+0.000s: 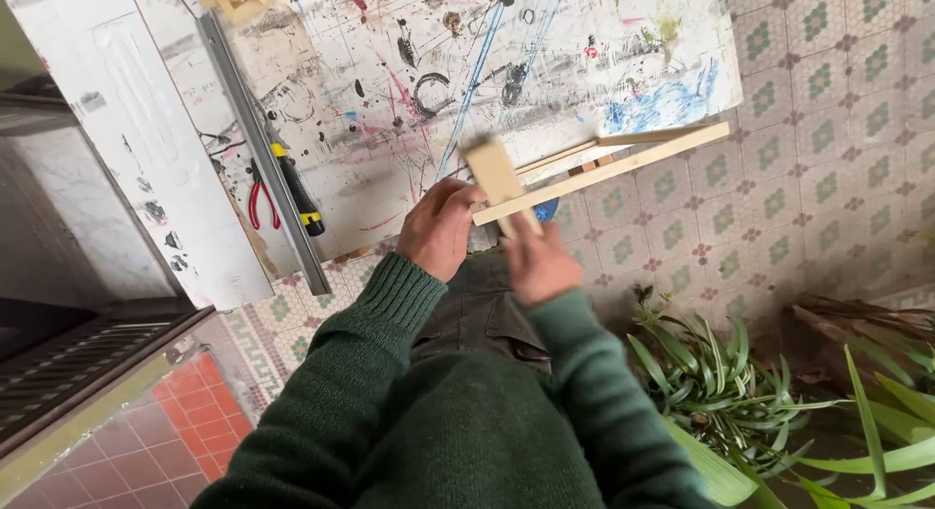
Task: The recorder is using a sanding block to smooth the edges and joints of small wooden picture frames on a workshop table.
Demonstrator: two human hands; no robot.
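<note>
My left hand (440, 226) grips the near end of a frame of thin wooden strips (623, 163) that reaches out to the right over the tiled floor. My right hand (539, 263) is blurred and holds a small pale wooden block (494, 170) against the end of the strips. Both sleeves are dark green knit. The frame's near corner rests at the edge of a paint-spattered white board (409, 71).
On the board lie red-handled pliers (261, 199), a yellow and black tool (298, 189) and a long metal straightedge (258, 149). Green plants (740, 392) stand at the lower right. Patterned tiles (828, 158) cover the floor; red tiles (175, 431) lie lower left.
</note>
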